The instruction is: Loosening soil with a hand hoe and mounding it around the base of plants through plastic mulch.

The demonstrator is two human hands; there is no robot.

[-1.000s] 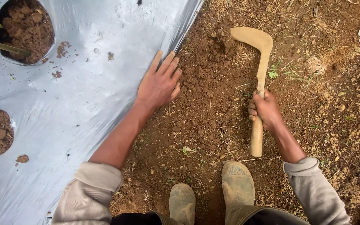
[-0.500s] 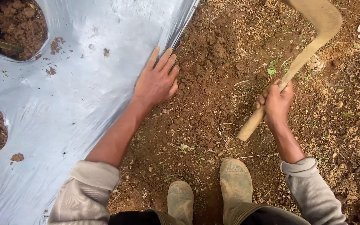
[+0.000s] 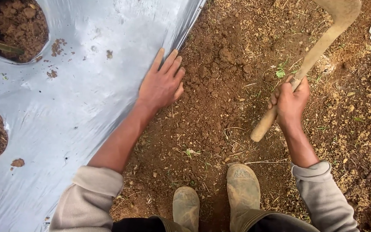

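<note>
Bare soil [image 3: 220, 107]; silver mulch sheet [image 3: 78, 99] left, boots [image 3: 241, 189] below hands.

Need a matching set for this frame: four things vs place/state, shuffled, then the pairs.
Things:
1. left hand
2. right hand
3. silver plastic sheet
4. boots

Places/states:
A. closed round the wooden handle of a curved tool
B. at the bottom edge, toes on bare soil
C. flat, fingers spread, at the sheet's edge
D. covers the ground on the left, with round soil-filled holes

Pairs: 1-C, 2-A, 3-D, 4-B
</note>
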